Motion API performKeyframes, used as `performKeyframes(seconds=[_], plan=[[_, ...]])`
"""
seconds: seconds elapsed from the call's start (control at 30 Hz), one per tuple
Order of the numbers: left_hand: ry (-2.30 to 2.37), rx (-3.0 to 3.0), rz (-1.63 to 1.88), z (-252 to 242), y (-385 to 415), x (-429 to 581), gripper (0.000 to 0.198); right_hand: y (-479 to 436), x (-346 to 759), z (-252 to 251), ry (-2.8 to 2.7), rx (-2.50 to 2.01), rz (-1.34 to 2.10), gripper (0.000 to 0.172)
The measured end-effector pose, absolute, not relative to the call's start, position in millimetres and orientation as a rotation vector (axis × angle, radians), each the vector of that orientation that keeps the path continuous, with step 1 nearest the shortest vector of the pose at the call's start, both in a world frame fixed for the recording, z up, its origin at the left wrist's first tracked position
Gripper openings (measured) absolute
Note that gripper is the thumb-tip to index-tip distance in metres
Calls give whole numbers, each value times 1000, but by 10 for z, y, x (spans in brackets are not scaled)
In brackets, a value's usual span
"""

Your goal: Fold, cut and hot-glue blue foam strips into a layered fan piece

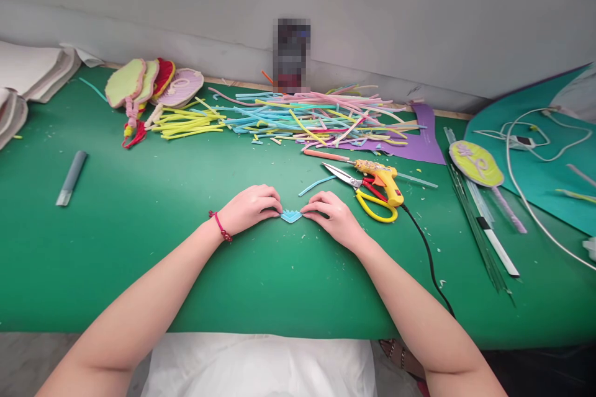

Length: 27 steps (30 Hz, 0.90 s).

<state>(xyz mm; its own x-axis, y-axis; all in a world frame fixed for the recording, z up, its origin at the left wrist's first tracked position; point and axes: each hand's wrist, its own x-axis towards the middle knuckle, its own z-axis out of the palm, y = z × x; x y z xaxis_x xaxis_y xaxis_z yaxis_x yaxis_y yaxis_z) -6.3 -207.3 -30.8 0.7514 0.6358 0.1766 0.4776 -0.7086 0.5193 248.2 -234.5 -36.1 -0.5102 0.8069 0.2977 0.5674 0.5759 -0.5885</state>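
Note:
A small light-blue V-shaped piece (291,217), seemingly made of bent strips with a jagged upper edge, is held just above or on the green table. My left hand (256,206) pinches its left end between thumb and fingers. At its right end, my right hand (331,216) grips it the same way. Close beyond my right hand lie scissors (377,206) with yellow handles and a single blue strip (316,185). A yellow glue gun (379,175) rests against the scissors, its black cord running toward the front edge.
Across the back of the green table (139,248) spreads a pile of coloured fuzzy strips (298,118), partly over purple sheet (426,136). Fan-shaped pieces (125,82) lie back left, a grey roll (73,177) at left. On the right are a yellow fan (477,163), green wires (475,229) and a white cable (516,186).

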Motion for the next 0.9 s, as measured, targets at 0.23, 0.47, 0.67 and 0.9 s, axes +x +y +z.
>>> performKeyframes(seconds=[0.23, 0.47, 0.67, 0.9], plan=[[830, 2519, 482, -304, -2074, -56, 25, -2349, 2486, -356, -2273, -1102, 567, 13], [807, 2540, 526, -335, -2068, -59, 23, -2354, 2479, -358, -2266, -1096, 563, 13], [821, 2529, 477, -333, -2037, -105, 21, -2350, 2500, -361, -2247, -1091, 576, 13], [847, 2534, 456, -334, -2029, -126, 22, -2361, 2496, -368, -2256, -1097, 588, 16]])
